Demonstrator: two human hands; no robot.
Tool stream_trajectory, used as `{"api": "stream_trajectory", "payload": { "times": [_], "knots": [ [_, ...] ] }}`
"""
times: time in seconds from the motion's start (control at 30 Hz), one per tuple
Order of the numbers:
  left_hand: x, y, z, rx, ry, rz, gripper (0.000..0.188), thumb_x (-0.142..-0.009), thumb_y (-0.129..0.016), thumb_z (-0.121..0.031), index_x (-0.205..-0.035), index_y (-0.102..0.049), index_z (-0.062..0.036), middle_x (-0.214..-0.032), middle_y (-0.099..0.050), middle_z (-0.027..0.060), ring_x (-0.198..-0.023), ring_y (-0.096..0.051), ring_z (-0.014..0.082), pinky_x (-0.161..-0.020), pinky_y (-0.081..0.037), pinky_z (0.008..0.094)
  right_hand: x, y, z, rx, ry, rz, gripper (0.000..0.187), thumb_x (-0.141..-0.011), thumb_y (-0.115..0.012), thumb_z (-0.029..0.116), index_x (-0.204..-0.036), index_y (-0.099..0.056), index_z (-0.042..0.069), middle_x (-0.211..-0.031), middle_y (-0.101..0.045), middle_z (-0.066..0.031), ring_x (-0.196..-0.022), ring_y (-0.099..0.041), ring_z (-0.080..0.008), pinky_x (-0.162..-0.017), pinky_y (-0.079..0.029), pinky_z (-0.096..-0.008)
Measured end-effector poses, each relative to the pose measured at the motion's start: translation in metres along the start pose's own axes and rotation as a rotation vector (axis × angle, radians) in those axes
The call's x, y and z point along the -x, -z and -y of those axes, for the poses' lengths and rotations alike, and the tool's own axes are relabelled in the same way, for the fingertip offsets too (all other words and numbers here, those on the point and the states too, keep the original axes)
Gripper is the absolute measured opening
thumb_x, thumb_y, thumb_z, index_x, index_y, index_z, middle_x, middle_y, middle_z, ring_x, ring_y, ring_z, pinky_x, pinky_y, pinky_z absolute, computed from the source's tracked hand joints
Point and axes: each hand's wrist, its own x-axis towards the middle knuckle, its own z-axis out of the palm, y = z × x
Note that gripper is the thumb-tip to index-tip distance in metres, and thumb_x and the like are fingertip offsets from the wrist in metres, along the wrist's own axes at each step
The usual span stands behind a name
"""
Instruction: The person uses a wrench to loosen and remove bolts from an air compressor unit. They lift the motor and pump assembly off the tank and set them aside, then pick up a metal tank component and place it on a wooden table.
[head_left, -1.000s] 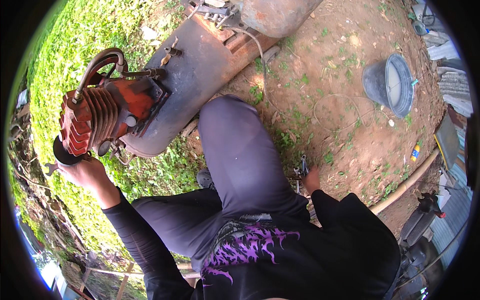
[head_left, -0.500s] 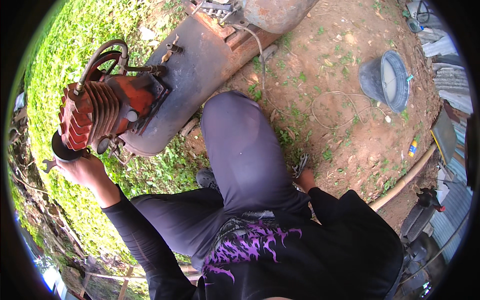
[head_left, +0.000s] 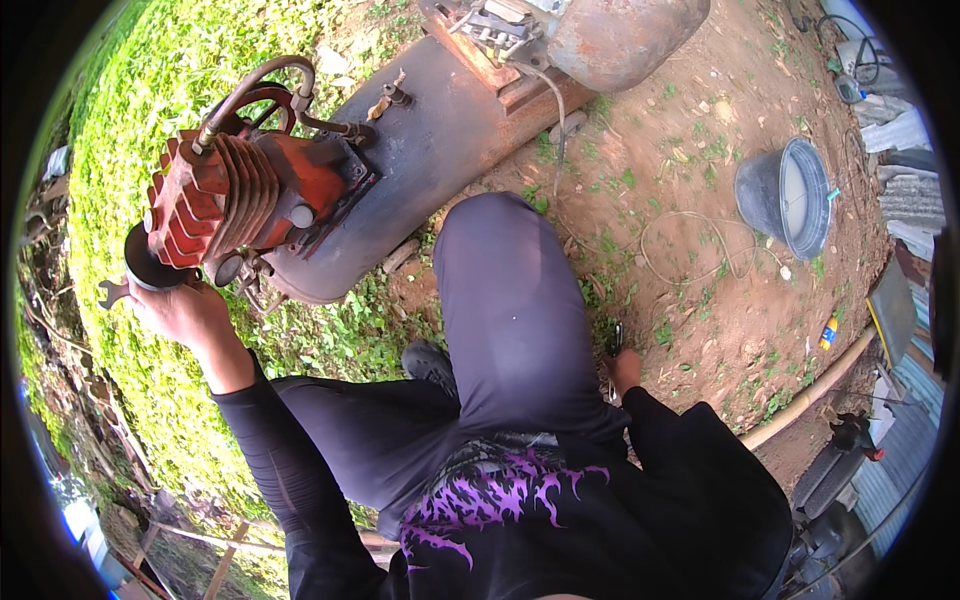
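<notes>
Wrench (head_left: 112, 292) in left hand (head_left: 185, 312) beside orange compressor head (head_left: 235, 205).

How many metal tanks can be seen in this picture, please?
2. One dark tank lies on the ground and carries the orange pump. A second, rusty tank lies at the top edge, partly cut off. Others may be hidden.

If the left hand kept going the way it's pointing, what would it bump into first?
Probably the black round part under the red pump. The left hand points up at it, already touching or nearly so; depth is hard to judge.
</notes>
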Motion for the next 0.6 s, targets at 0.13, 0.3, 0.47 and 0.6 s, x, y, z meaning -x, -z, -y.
{"api": "stream_trajectory", "payload": {
  "times": [0.13, 0.3, 0.47, 0.6],
  "knots": [
    [0.002, -0.008, -0.001, 0.011, -0.021, -0.052, 0.077, -0.065, -0.078, -0.002, -0.137, -0.054, -0.0149, -0.122, -0.059, 0.01, -0.107, -0.057, 0.036, -0.088, -0.047, 0.046, -0.007, -0.003, -0.016, -0.208, -0.038, -0.024, 0.04, -0.084, -0.074, 0.026, -0.101, -0.058, -0.007, -0.086, -0.066, -0.0296, -0.086, -0.065, -0.0479, -0.071, -0.05, -0.0531],
    [0.006, -0.003, 0.012, -0.031, -0.026, -0.047, 0.073, -0.067, -0.074, -0.002, -0.136, -0.054, -0.0123, -0.124, -0.057, 0.0108, -0.107, -0.057, 0.0364, -0.085, -0.048, 0.0466, 0.003, 0.063, 0.043, -0.559, 0.005, -0.074, 0.032, -0.091, -0.058, 0.015, -0.112, -0.047, -0.006, -0.085, -0.063, -0.0293, -0.079, -0.062, -0.05, -0.07, -0.048, -0.0533],
    [0.001, -0.005, 0.001, 0.018, -0.053, -0.045, 0.07, -0.069, -0.073, -0.005, -0.136, -0.054, -0.0112, -0.124, -0.056, 0.0118, -0.105, -0.057, 0.0377, -0.084, -0.048, 0.048, -0.079, 0.108, 0.114, -0.447, 0.146, -0.189, 0.033, -0.095, -0.052, 0.021, -0.113, -0.049, -0.007, -0.089, -0.063, -0.0276, -0.081, -0.062, -0.0439, -0.073, -0.048, -0.0481],
    [-0.003, -0.001, 0.005, 0.047, -0.052, -0.022, 0.069, -0.071, -0.073, -0.004, -0.136, -0.053, -0.0078, -0.122, -0.058, 0.0145, -0.107, -0.056, 0.0399, -0.086, -0.047, 0.0494, -0.147, 0.12, 0.148, -0.4, 0.248, -0.187, 0.034, -0.092, -0.063, 0.019, -0.115, -0.057, -0.004, -0.094, -0.068, -0.0215, -0.085, -0.066, -0.0349, -0.079, -0.051, -0.0422]
  ]
}}
